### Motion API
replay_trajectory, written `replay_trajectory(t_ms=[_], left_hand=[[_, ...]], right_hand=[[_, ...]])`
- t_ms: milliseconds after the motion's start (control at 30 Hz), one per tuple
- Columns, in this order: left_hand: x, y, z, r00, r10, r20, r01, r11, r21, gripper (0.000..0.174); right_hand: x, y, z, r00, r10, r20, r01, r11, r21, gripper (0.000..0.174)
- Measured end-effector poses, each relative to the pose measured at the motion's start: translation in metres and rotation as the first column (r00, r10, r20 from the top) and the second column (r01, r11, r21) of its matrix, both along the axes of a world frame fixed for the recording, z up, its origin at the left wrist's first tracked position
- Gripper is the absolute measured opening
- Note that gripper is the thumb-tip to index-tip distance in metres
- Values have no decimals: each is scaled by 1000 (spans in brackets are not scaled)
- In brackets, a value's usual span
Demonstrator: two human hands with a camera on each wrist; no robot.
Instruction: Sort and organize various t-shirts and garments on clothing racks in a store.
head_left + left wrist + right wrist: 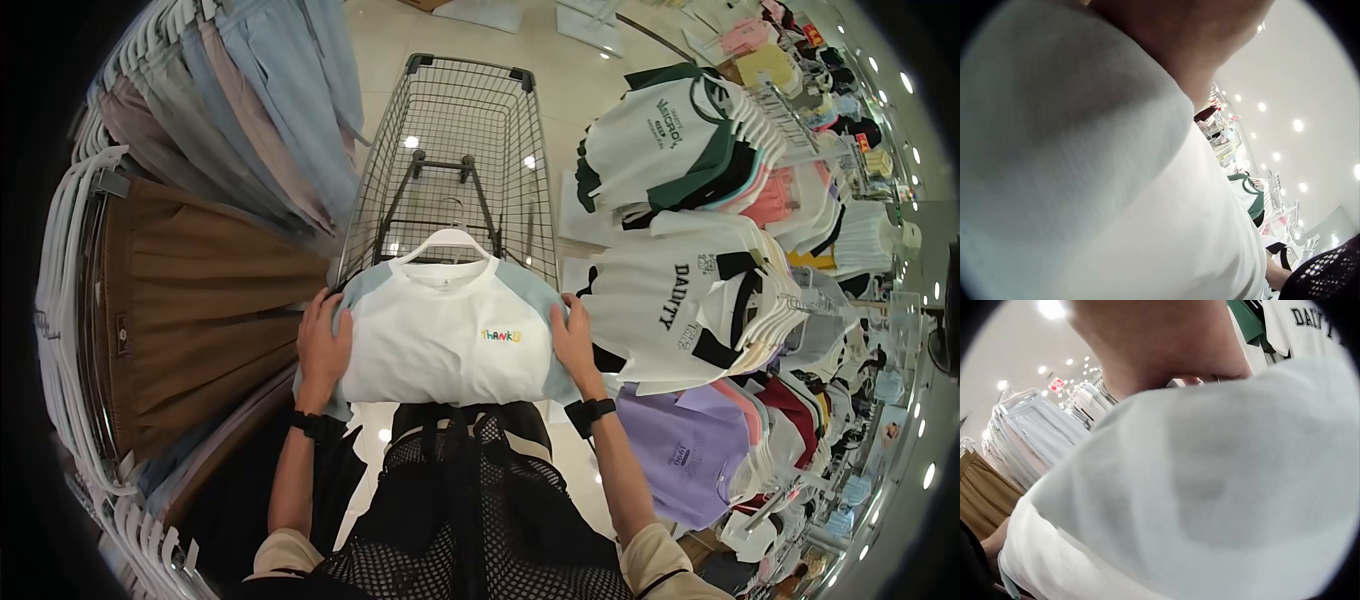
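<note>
A white T-shirt (440,340) with pale blue-grey raglan sleeves and a small colourful "THANKU" print is spread out in front of the body. It hangs on a white hanger (445,241), whose hook points forward over the cart. My left hand (324,338) grips the shirt's left side at the sleeve. On the opposite side my right hand (574,345) grips the other sleeve, thumb toward the front. Pale sleeve cloth (1210,456) fills much of the right wrist view and hides most of those fingers. White body cloth and a sleeve (1085,125) likewise cover the left wrist view.
A wire shopping cart (450,110) stands just beyond the shirt. Racks of trousers (270,90) and a brown pleated garment (210,310) line the left. To the right hang printed tops, including a "DADITY" sweatshirt (670,300) and a purple top (690,450).
</note>
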State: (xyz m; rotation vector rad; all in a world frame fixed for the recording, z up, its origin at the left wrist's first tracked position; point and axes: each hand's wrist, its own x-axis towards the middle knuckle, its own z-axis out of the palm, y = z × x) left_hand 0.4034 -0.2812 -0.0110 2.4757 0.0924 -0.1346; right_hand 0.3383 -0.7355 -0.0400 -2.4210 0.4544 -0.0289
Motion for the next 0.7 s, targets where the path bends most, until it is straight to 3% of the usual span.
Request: replay_trajectory(t_ms=[67, 100, 233, 333, 533, 700], left_hand=[[0, -3, 4, 1000, 9, 11, -9, 1000, -2, 38], [1, -4, 3, 1000, 18, 4, -18, 1000, -5, 37], [4, -6, 1, 1000, -3, -1, 3, 1000, 3, 36], [7, -7, 0, 1000, -27, -16, 27, 1000, 3, 35], [12, -11, -9, 998, -69, -5, 69, 997, 28, 35], [18, -10, -15, 996, -84, -8, 85, 995, 61, 34]], right_hand=[[-1, -7, -4, 999, -23, -25, 26, 993, 114, 44], [-3, -9, 2, 999, -23, -48, 28, 994, 103, 37], [-17, -25, -4, 975, 218, 46, -216, 975, -49, 27], [-10, -21, 2, 970, 242, 8, -241, 969, -57, 25], [-7, -28, 4, 961, 276, -2, -276, 961, 6, 25], [-7, -33, 0, 969, 246, -9, -246, 969, 40, 38]])
